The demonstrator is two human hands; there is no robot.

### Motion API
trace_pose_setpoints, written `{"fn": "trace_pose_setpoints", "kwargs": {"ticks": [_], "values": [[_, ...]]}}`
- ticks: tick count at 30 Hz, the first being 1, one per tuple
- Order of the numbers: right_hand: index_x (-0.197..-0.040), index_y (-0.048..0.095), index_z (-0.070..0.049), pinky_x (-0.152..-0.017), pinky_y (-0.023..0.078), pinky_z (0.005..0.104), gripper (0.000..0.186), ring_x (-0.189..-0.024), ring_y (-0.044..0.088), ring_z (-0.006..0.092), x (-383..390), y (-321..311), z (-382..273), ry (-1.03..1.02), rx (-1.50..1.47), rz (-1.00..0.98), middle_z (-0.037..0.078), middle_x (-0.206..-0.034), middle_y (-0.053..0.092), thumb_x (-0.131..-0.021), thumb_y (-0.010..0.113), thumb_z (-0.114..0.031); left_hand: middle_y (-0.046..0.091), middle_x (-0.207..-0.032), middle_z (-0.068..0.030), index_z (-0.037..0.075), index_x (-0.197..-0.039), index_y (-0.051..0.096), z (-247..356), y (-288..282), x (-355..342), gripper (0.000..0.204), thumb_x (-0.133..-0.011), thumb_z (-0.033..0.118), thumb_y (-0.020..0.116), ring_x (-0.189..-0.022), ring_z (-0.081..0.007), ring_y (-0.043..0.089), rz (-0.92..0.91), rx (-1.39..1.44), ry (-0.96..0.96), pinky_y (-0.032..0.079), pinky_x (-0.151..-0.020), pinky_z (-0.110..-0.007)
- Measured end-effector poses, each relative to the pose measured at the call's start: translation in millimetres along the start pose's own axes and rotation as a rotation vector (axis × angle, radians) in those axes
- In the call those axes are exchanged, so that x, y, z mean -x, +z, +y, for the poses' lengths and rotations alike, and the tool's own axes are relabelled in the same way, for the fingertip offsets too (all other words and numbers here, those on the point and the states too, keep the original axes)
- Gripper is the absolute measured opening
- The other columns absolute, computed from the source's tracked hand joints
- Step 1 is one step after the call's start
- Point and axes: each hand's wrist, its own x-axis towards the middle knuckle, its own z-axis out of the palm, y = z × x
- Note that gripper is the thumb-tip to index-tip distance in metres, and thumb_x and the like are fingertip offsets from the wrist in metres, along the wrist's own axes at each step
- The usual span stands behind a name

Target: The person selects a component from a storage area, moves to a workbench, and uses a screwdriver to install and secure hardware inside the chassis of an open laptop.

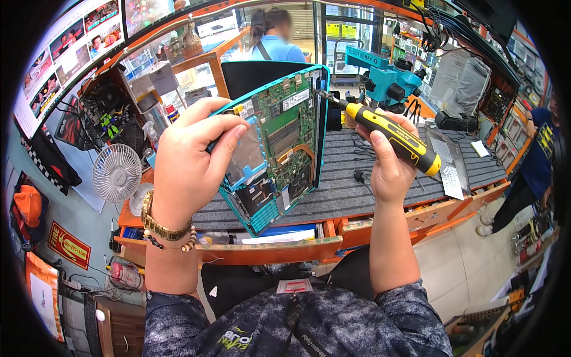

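Observation:
An opened-up laptop [285, 143] with a teal chassis stands tilted on edge above the bench, its green circuit board and other inner parts bare. Its dark lid [247, 74] shows behind. My left hand [196, 152] is closed at the laptop's upper left edge, fingers bent over it and the thumb in front; part of its grip is hidden. In my right hand [389, 152] is a yellow and black electric screwdriver [386, 131]. Its metal bit points left at the board's upper right edge; whether it touches there I cannot tell.
The bench has a grey ribbed mat [351, 178] and open drawers [267, 250] at its front. A teal microscope [392, 80] stands behind right, a white fan [117, 172] at left. Loose cables lie near the right hand. One person sits beyond the bench; another stands far right.

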Motion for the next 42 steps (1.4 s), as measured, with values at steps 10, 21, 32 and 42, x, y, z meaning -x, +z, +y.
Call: {"fn": "trace_pose_setpoints", "kwargs": {"ticks": [10, 21, 32, 42], "values": [[-0.144, 0.057, 0.004, -0.109, 0.068, 0.0475, 0.047, -0.124, 0.078, 0.0323, 0.1, -0.3, 0.6, -0.009, -0.01, 0.002, 0.02, -0.136, 0.073, -0.103, 0.079, 0.005, 0.081, -0.119, -0.0168, -0.001, -0.109, 0.085, 0.3, -0.5, -0.6, 0.009, -0.102, 0.003, 0.08, -0.095, -0.0271, 0.079, -0.004, -0.001, 0.004, 0.061, -0.084, -0.035], [-0.143, 0.057, 0.004, -0.108, 0.069, 0.0493, 0.047, -0.124, 0.077, 0.0332, 1.1, -2.1, -2.2, -0.008, -0.033, 0.013, 0.02, -0.136, 0.072, -0.102, 0.079, 0.005, 0.081, -0.118, -0.0154, 0.0, -0.11, 0.085, 1.4, 0.6, -0.1, 0.01, -0.102, 0.005, 0.081, -0.096, -0.0271, 0.079, 0.003, -0.007, -0.01, 0.06, -0.085, -0.036], [-0.146, 0.057, 0.004, -0.107, 0.069, 0.0527, 0.048, -0.128, 0.075, 0.0338, -0.7, -6.1, -3.0, 0.024, -0.082, -0.003, 0.02, -0.138, 0.07, -0.103, 0.078, 0.005, 0.079, -0.115, -0.0137, 0.003, -0.107, 0.085, 2.2, 3.1, -0.9, 0.01, -0.099, 0.009, 0.083, -0.098, -0.035, 0.078, 0.022, 0.009, -0.029, 0.061, -0.087, -0.043], [-0.146, 0.056, 0.004, -0.108, 0.069, 0.0518, 0.048, -0.127, 0.076, 0.0337, -0.6, -2.4, -0.6, 0.009, -0.07, 0.023, 0.02, -0.136, 0.072, -0.103, 0.078, 0.006, 0.08, -0.115, -0.0139, 0.002, -0.107, 0.085, 0.9, 3.3, -0.7, 0.01, -0.099, 0.009, 0.083, -0.096, -0.0347, 0.078, 0.026, 0.023, -0.036, 0.061, -0.085, -0.042]]}}
